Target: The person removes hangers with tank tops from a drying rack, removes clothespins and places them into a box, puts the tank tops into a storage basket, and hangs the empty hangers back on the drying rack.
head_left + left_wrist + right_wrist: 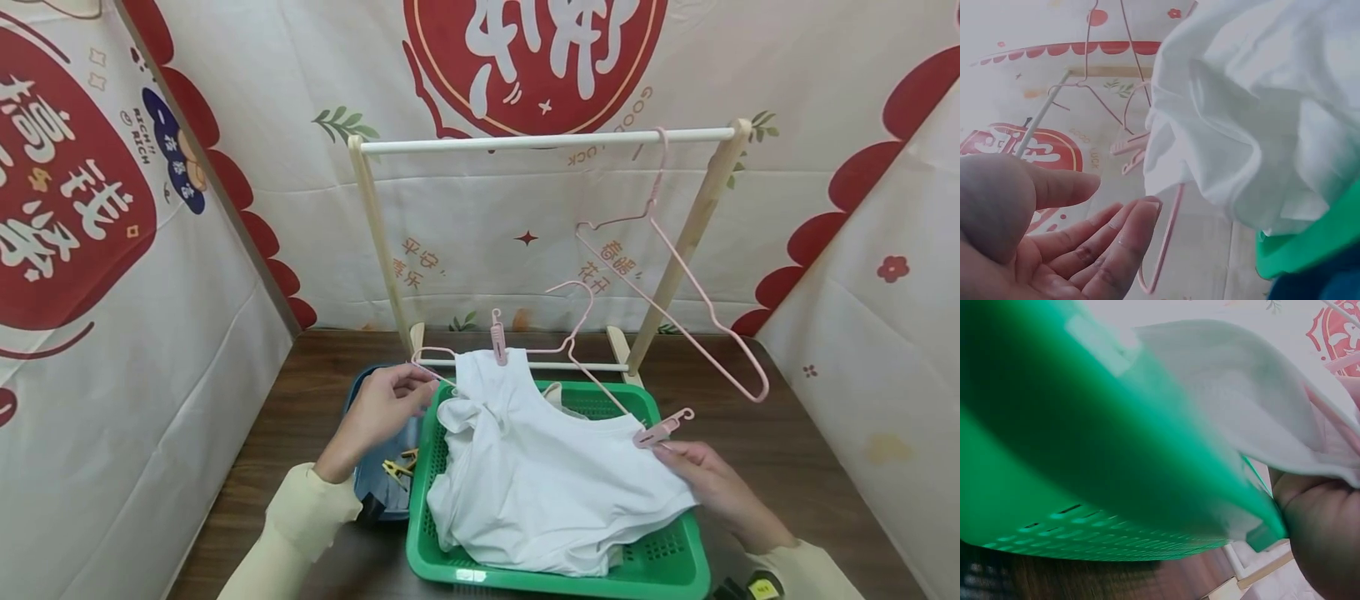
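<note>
A white sleeveless top (555,467) lies over a green basket (555,586), with a pink hanger (585,367) inside its neck and shoulders. One pink clip (498,337) sits on its left shoulder, and a second pink clip (662,428) on its right shoulder. My right hand (723,492) pinches the cloth of the right shoulder just beneath that clip; its fingertips are hidden under the fabric. By the hanger's left end is my left hand (386,408), thumb apart from the fingers in the left wrist view, its forefinger (1138,228) close to the top's edge.
Behind the basket stands a rack with a white rail (547,142) and wooden legs. Another pink hanger (705,292) hangs bare at its right. A blue container (371,475) with yellow clothespins (397,472) stands left of the basket. Printed cloth surrounds the brown table (247,508).
</note>
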Motion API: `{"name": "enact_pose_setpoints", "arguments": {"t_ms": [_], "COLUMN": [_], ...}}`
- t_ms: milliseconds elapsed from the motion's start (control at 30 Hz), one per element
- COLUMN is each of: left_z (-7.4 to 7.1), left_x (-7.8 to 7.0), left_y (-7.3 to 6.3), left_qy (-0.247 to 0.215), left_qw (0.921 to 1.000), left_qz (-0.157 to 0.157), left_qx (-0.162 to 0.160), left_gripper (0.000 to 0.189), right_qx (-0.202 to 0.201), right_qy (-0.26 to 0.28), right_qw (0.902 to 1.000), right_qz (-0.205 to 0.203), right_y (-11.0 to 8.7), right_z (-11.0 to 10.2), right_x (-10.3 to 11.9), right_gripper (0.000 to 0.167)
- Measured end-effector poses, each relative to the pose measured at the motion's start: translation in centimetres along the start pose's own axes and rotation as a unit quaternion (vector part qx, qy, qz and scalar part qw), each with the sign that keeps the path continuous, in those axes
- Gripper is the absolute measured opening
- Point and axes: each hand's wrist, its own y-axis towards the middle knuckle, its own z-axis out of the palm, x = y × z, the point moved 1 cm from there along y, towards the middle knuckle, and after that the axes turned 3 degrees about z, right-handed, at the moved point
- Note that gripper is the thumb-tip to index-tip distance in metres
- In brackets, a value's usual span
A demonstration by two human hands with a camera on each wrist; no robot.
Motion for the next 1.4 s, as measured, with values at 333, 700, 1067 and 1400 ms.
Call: {"name": "enact_pose_setpoints", "arguments": {"t_ms": [333,700,1067,1400], "left_z": [0.5,1.1,2.1,2.8], "left_x": [-1.4,-2.1,-2.4,-2.6], "left_y": [1.6,2.4,3.8,4.5], "left_qy": [0.012,-0.012,-0.060,-0.053], "left_qw": [0.9997,0.9996,0.9981,0.9985], "left_qz": [0.018,0.022,0.011,0.008], "left_qx": [-0.011,-0.014,-0.005,-0.004], "left_gripper": [0.034,0.037,0.052,0.058], "right_qx": [0.002,0.006,0.001,-0.003], "right_qy": [-0.026,-0.047,-0.045,-0.059], "right_qw": [0.9995,0.9986,0.9984,0.9980], "right_qz": [-0.020,-0.024,-0.033,-0.025], "right_y": [0.1,0.2,0.3,0.2], "right_z": [-0.1,-0.1,0.1,0.0], "right_x": [-0.2,-0.3,-0.2,-0.1], "right_gripper": [0.054,0.052,0.051,0.050]}}
